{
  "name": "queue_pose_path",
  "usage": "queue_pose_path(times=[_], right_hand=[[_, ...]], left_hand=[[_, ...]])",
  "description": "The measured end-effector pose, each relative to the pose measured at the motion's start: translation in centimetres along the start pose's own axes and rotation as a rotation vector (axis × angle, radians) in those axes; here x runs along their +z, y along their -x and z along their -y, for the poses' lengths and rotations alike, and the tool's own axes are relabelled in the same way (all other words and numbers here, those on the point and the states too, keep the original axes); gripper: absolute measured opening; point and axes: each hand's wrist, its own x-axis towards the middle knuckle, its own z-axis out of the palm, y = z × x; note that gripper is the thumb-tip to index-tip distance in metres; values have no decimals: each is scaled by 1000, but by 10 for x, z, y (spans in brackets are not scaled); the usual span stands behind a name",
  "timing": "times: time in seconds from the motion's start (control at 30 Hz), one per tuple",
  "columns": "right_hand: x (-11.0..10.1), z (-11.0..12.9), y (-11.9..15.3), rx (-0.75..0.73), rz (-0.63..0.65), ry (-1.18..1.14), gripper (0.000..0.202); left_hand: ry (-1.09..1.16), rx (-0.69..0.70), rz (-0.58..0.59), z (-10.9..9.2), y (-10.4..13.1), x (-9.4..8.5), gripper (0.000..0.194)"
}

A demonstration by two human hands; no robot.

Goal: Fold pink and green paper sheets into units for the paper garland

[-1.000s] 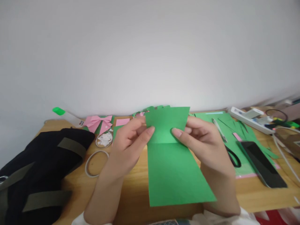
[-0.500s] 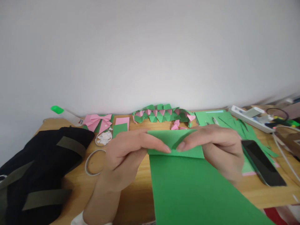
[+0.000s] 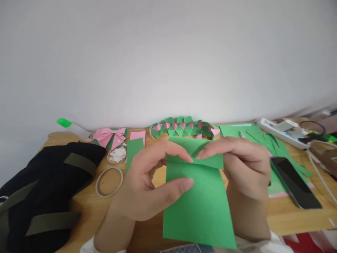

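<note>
One held sheet (image 3: 198, 207), one phone (image 3: 295, 182), one pink bow (image 3: 113, 134).

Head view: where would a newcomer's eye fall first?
Probably on the bright green sheet in the lower centre, held by the left hand and the right hand, its upper end folded over. Next might come the pink-and-green folded paper chain at the back of the table. The large dark fabric item at the picture's left edge stands out too.

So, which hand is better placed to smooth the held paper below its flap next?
Probably the left hand: its thumb lies over that part; the right hand has a fingertip at the flap.
</note>
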Motion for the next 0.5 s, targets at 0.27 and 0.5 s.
queue_pose_path(times=[0.27,0.5], right_hand=[[-4,-7,2,42,0,-137,31],[7,0,-7,128,-112,-176,24]], left_hand=[[-62,61,-30,1,2,0,6],[-110,73,-39,5,-2,3,9]])
